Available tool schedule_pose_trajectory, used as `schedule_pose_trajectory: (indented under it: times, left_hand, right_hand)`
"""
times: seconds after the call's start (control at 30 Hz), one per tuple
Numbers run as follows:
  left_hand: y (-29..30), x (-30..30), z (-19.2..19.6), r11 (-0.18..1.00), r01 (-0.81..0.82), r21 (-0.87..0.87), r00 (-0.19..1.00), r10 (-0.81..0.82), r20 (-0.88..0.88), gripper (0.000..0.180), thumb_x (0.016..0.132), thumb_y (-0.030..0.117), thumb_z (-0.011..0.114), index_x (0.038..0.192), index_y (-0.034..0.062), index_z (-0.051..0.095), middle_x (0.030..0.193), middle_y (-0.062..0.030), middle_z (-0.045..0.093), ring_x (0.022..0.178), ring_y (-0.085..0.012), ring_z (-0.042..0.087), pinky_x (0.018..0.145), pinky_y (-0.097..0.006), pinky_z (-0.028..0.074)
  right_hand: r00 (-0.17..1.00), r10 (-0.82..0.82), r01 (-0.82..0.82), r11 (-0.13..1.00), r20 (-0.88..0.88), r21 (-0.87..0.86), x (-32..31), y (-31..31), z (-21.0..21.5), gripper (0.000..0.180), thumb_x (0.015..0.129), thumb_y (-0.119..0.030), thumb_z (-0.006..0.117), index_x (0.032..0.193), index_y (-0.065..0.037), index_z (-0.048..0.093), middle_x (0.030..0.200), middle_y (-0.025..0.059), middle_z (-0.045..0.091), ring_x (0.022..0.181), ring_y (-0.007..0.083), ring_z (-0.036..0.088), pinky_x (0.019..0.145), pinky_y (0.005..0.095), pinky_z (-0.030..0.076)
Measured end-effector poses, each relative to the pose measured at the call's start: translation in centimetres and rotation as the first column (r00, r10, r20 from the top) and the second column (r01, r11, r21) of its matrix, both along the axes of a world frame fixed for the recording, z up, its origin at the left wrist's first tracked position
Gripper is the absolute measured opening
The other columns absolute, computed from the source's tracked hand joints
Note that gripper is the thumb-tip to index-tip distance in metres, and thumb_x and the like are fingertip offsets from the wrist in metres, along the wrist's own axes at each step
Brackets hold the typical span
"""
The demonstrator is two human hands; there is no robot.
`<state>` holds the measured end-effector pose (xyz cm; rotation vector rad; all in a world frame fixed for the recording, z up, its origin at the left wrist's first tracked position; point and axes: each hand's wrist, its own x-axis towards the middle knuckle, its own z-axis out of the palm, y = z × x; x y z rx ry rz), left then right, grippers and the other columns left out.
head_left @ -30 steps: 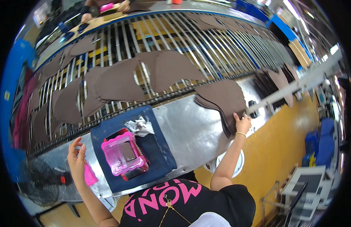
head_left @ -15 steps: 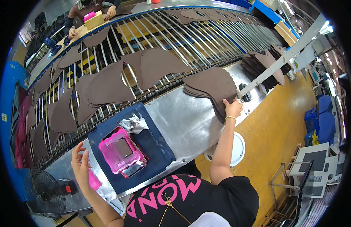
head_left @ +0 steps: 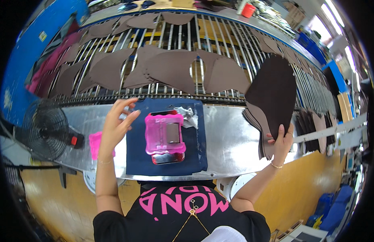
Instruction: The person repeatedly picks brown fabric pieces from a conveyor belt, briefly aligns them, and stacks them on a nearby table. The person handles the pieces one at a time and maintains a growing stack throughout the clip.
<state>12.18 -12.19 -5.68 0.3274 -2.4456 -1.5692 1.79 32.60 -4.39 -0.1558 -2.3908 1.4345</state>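
My right hand (head_left: 282,142) grips the lower end of a dark brown cut panel (head_left: 273,88), thumb on its face. The panel stands tilted up above a stack of similar brown panels (head_left: 257,117) at the right of the metal table. My left hand (head_left: 121,119) is raised with its fingers apart and holds nothing. To its right, a pink plastic tray (head_left: 156,133) with a wavy rim sits on a dark blue mat (head_left: 138,161). A brown rectangular block or roller (head_left: 172,133) lies in the tray. Beside it is a crumpled white cloth (head_left: 189,117).
Beyond the metal table (head_left: 227,133), a rack of metal bars (head_left: 179,38) carries several brown panels (head_left: 171,70). A black fan (head_left: 45,129) stands at the left, near a pink piece (head_left: 96,146). More panels (head_left: 312,125) are piled at the right by a white bar (head_left: 336,131).
The view has swung round to the right. My right hand has lifted a panel from the stack, showing its darker side. My left hand stays raised and free.
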Motion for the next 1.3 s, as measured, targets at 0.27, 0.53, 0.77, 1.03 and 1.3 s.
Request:
schedule_pose_trajectory:
  times: [0.27,0.53,0.77,1.03,1.3]
  left_hand:
    - [1.1,-1.2,0.5,0.963,0.059,0.262,0.948,0.029,-0.317,0.042,0.084,0.014,0.069,0.121,0.0003,0.054,0.115,-0.0103,0.056,0.094,-0.0208,0.063,0.065,-0.026,0.055]
    - [-6.0,7.6,3.9,0.938,-0.299,0.176,0.847,0.346,-0.402,0.02,0.089,0.008,0.063,0.105,-0.0032,0.062,0.082,-0.0065,0.065,0.057,-0.0114,0.063,0.049,-0.021,0.048]
    - [-6.1,9.5,4.5,0.939,-0.309,0.148,0.843,0.343,-0.414,0.017,0.088,0.008,0.064,0.102,-0.003,0.063,0.077,-0.0052,0.064,0.058,-0.0089,0.061,0.052,-0.019,0.047]
    - [-3.3,6.9,-0.1,0.975,-0.158,0.159,0.975,0.179,-0.129,0.008,0.085,-0.001,0.061,0.092,-0.006,0.063,0.071,-0.0031,0.058,0.052,-0.0092,0.057,0.048,-0.021,0.044]
    - [2.0,0.9,0.0,0.918,0.201,-0.341,0.944,-0.275,-0.185,0.008,0.078,0.005,0.068,0.086,0.0025,0.067,0.073,-0.0101,0.054,0.064,-0.0253,0.058,0.055,-0.032,0.044]
  right_hand:
    - [0.724,0.644,-0.684,0.623,-0.246,-0.38,1.2,-12.6,1.5,0.024,0.096,-0.01,0.05,0.116,0.0,0.04,0.09,0.0163,0.064,0.059,0.0224,0.065,0.043,0.027,0.052]
    - [0.551,0.814,-0.825,0.564,-0.182,0.025,1.4,-20.4,-1.8,0.015,0.081,-0.01,0.071,0.093,-0.001,0.068,0.078,0.0114,0.069,0.071,0.02,0.067,0.062,0.0265,0.049]
    - [0.467,0.836,-0.789,0.542,-0.29,0.291,1.2,-22.0,-3.5,0.011,0.075,-0.008,0.073,0.084,-0.004,0.071,0.077,0.0098,0.068,0.068,0.027,0.062,0.068,0.034,0.048]
    - [0.547,0.798,-0.62,0.589,-0.252,0.519,0.7,-14.5,-6.5,0.014,0.071,-0.004,0.072,0.084,-0.007,0.067,0.08,0.0045,0.069,0.07,0.0222,0.063,0.09,0.0442,0.037]
    - [0.843,0.536,-0.51,0.823,-0.047,0.25,3.4,-5.8,-9.0,0.015,0.077,0.002,0.069,0.091,-0.004,0.07,0.086,0.0069,0.07,0.079,0.0166,0.063,0.081,0.0328,0.043]
